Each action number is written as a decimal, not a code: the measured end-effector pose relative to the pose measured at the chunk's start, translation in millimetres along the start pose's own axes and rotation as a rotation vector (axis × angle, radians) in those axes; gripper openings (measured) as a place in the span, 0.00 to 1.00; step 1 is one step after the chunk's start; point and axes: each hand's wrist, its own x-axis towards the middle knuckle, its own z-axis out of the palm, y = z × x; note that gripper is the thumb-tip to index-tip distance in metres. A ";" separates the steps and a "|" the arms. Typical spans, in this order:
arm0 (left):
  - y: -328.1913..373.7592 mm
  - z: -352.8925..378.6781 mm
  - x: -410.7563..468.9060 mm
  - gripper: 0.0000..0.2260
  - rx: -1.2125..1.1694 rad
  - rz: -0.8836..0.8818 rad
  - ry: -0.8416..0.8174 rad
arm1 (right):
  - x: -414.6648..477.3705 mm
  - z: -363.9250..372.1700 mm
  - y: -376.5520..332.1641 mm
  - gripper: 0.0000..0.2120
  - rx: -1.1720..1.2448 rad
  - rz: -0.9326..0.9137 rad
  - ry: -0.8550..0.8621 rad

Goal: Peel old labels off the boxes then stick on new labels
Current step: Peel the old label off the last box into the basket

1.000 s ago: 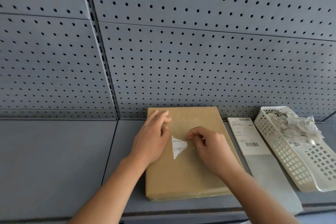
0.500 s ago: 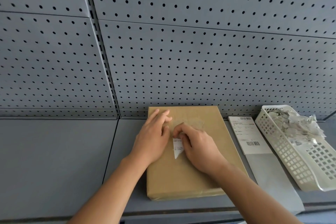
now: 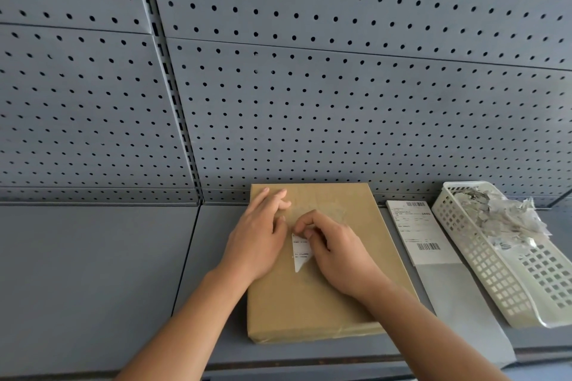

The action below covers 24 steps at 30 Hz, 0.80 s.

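Observation:
A flat brown cardboard box [image 3: 309, 303] lies on the grey shelf in front of me. A torn white scrap of the old label [image 3: 301, 254] sticks to the middle of its top. My left hand [image 3: 258, 238] rests flat on the box just left of the scrap, fingers spread. My right hand [image 3: 334, 252] curls over the scrap's right side, with its fingertips pinched at the scrap's top edge. A new white label [image 3: 416, 232] with barcodes lies on a grey backing strip right of the box.
A white perforated plastic basket [image 3: 483, 260] with several torn paper scraps stands at the far right. The grey shelf [image 3: 93, 281] stretches to the left. A grey pegboard wall [image 3: 309, 86] rises straight behind the box.
My right hand moved left across the box from the scrap's right tip onto its top edge, covering part of it. My left hand stayed put.

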 end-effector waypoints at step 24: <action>-4.9 3.1 1.8 0.16 -0.012 -0.001 0.002 | -2.2 -3.5 6.8 0.12 -0.016 -0.155 -0.087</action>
